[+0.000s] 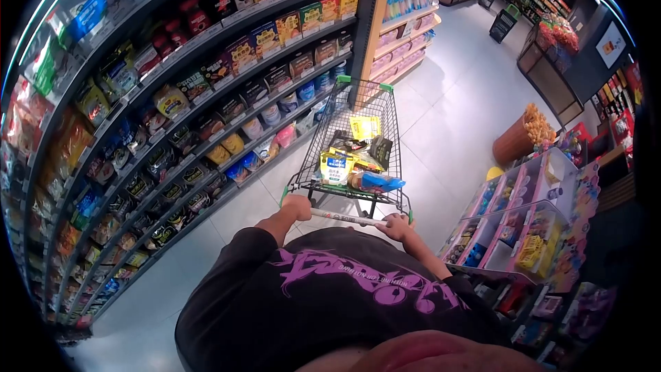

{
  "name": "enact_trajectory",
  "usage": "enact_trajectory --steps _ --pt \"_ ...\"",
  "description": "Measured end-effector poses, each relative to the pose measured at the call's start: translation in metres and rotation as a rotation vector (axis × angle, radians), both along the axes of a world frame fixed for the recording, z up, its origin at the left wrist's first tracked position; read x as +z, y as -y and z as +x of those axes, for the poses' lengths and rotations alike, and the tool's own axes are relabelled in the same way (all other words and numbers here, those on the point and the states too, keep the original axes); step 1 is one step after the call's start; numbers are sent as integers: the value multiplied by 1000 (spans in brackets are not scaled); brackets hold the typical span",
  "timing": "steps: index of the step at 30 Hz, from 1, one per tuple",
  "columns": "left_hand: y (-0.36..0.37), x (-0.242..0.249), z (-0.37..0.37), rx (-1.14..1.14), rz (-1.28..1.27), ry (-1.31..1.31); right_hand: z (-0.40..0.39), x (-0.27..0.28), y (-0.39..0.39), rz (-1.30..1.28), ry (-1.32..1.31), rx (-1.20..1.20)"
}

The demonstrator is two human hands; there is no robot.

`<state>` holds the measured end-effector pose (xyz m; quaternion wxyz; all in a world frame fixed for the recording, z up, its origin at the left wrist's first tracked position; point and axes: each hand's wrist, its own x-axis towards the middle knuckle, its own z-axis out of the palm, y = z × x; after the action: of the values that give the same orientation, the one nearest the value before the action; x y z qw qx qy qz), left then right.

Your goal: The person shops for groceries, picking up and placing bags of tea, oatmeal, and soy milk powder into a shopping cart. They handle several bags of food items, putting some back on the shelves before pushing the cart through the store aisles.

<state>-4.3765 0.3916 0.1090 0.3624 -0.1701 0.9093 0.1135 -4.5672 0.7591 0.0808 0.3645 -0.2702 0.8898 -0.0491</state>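
A wire shopping cart [323, 120] with green corner pieces stands in front of me. My left hand [296, 207] is wrapped round the left end of its white handle bar [344, 218]. Near the bar's right end, my right hand [396, 226] grips it too. Inside the cart lie a yellow and white bag [337, 168], a yellow packet [365, 128] farther forward, a dark packet [381, 151] and a blue package [379, 182] near the handle.
Shelves of packaged goods [206, 89] curve along the left. On the right are a display stand [509, 224] with small goods and a brown round basket [513, 145]. The tiled aisle floor [447, 96] runs forward to a black and green basket stand [505, 24].
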Motion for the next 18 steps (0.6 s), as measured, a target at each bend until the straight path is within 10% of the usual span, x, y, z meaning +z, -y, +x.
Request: enact_trajectory --steps 18 --pt "-104 -14 217 240 80 8 124 15 -36 209 58 300"
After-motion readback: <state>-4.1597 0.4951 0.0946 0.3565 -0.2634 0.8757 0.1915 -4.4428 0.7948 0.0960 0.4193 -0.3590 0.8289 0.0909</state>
